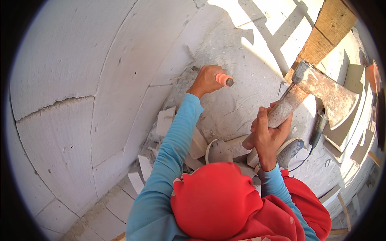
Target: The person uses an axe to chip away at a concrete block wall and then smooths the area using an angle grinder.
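Note:
My left hand (203,81) is closed round a chisel (224,79) with an orange grip, its dark struck end facing up toward me. A short dark piece of its shaft shows beyond my fist, close to the pale block wall (136,88); the tip cannot be made out. In my right hand (270,136) is a hatchet (329,94), gripped by its worn wooden handle. Its rusty, whitish-stained head is raised to the right of the chisel, the blade edge facing right. Hatchet and chisel are apart.
Broken block pieces (164,121) lie along the wall's foot, beside my shoes (219,150). Wooden boards (327,32) stand at the upper right. Below the hatchet lies a dark, corded tool (319,127). An orange object (372,78) is at the right rim.

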